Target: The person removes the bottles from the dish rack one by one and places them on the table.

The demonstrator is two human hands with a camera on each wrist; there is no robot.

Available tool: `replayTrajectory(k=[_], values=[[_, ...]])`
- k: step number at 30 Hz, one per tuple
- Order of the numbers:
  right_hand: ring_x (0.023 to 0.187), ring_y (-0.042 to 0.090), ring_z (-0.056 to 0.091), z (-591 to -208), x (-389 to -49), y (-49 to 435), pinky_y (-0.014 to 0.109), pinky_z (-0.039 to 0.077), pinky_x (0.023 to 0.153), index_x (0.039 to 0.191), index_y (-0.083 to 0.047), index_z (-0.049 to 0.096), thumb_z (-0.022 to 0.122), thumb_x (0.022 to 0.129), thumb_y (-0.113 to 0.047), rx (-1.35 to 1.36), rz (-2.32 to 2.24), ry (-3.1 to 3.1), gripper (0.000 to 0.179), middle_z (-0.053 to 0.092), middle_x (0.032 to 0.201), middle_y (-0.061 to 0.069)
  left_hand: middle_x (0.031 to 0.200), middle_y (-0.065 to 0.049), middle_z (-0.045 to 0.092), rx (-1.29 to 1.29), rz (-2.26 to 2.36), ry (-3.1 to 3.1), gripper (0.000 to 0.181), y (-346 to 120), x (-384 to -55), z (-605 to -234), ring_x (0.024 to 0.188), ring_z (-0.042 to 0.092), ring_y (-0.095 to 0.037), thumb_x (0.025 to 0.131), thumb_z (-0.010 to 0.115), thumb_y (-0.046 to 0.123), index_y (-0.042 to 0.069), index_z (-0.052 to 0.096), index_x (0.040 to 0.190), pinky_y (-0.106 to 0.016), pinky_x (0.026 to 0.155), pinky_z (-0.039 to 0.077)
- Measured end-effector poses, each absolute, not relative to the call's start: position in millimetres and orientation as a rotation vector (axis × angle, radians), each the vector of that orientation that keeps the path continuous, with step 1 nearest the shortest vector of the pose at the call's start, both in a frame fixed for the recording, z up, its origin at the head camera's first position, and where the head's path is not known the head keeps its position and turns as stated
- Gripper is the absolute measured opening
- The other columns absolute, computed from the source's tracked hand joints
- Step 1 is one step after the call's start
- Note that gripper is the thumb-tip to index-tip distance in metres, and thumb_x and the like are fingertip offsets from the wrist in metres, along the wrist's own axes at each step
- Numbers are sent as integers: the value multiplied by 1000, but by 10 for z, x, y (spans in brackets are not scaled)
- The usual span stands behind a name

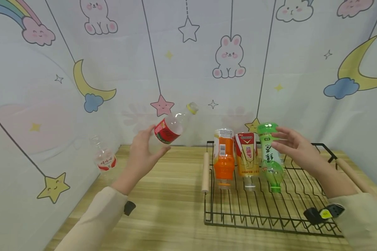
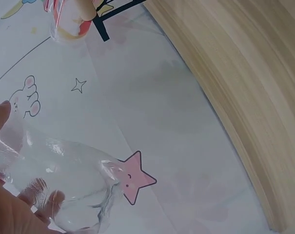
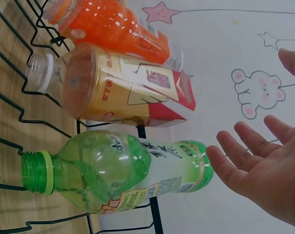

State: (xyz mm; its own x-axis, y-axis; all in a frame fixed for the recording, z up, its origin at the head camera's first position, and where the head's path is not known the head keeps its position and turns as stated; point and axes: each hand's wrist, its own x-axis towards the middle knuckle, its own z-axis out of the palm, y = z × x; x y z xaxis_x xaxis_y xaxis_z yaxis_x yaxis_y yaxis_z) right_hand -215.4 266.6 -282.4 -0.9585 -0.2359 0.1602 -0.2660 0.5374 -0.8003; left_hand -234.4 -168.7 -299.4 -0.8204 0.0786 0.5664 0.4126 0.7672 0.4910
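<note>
My left hand [image 1: 141, 153] grips a clear plastic bottle [image 1: 168, 131] with a red label by its lower part. That bottle is raised over the table and tilted, its yellow-ringed neck up to the right. Its clear wall fills the lower left of the left wrist view, fingers showing through. At the right, my right hand [image 1: 296, 148] has its fingers extended, fingertips right by the base of a green bottle [image 3: 113, 170]. The green bottle stands neck down in a black wire rack [image 1: 238, 218]. Beside it, also neck down, are a gold-and-red bottle [image 1: 247, 157] and an orange bottle [image 1: 224, 157].
Another clear bottle [image 1: 106, 162] with a red-and-white label stands at the table's left side. The rack has wooden handles [image 1: 205, 172] at its ends and sits on a wood-grain table [image 1: 163, 209]. A printed cloth [image 1: 188, 69] hangs close behind.
</note>
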Motion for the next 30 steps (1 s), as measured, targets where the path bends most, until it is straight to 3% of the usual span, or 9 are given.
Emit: replayTrajectory(k=[13, 30], values=[[135, 49, 31, -2954, -2325, 2756, 71, 31, 98, 154, -5, 8, 52, 98, -44, 290, 1289, -2785, 81, 27, 152, 28, 136, -17, 45, -255, -1135, -2402, 75, -1831, -2444, -3079, 123, 42, -34, 84, 75, 25, 6, 33, 143, -57, 100, 37], [132, 56, 27, -3146, -2425, 2920, 70, 32, 97, 153, -2, 0, 51, 97, -48, 170, 1298, -2880, 89, 16, 152, 34, 138, -20, 37, 22, -1477, -2383, 86, -2041, -2548, -3250, 128, 40, -37, 88, 68, 39, 13, 15, 150, -54, 100, 40]])
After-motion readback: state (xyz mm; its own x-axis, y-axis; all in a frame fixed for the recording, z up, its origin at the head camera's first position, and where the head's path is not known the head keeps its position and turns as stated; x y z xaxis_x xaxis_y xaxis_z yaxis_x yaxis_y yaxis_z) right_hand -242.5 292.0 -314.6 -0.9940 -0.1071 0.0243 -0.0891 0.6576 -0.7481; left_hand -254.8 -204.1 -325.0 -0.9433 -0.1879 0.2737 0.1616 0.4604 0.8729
